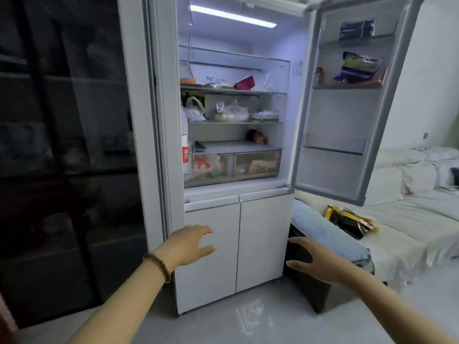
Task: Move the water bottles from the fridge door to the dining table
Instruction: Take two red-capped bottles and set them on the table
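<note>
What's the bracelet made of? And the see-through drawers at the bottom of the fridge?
The bracelet on the left wrist looks like dark brown wooden beads: small, round and matte, though blur leaves that open. The drawers look like clear, glossy plastic: food shows through their fronts.

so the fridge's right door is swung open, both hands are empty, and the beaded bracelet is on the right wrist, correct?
Not quite: the head view shows the beaded bracelet on the left wrist, just behind the left hand. The rest holds: the fridge's right door is swung open, and the left hand and the right hand are both empty, fingers spread in front of the lower doors.
</note>
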Demonstrator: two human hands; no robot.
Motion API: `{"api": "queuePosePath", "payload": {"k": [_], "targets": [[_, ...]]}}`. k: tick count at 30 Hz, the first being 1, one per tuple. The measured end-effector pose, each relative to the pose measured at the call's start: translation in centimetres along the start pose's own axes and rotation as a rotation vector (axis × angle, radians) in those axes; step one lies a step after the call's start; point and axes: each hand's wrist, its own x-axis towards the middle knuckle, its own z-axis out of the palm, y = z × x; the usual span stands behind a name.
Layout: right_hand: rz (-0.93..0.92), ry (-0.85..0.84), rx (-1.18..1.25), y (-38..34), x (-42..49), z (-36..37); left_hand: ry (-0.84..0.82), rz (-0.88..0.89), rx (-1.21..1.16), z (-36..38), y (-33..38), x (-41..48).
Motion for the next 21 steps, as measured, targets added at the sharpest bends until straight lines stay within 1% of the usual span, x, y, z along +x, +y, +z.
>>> {"api": "queuePosePath", "payload": {"k": [4, 7, 10, 14, 18, 21], "targets": [[-0.124, 0.083, -0.079, 1.5, 6.7, -3.7, 0.192, 0.030, 0.007, -2.7, 1.9, 7.7], [-0.185, 0.095, -0.022, 2.7, 13.0, -6.9, 0.328, 0.037, 0.029, -4.9, 2.8, 13.8], [-0.247, 0.101, 0.050, 4.2, 19.1, -9.3, 0.457, 0.027, 0.159, -7.1, 3.2, 18.8], [-0.368, 0.141, 0.127, 5.3, 26.8, -11.7, 0.558, -0.092, 0.299, -9.6, 3.0, 22.8], [-0.555, 0.158, 0.220, 4.8, 34.6, -12.9, 0.654, -0.264, 0.444, -11.1, 2.1, 25.9], [-0.728, 0.116, 0.244, 3.8, 40.4, -13.2, 0.711, -0.419, 0.528, -11.5, 1.5, 27.8]]}}
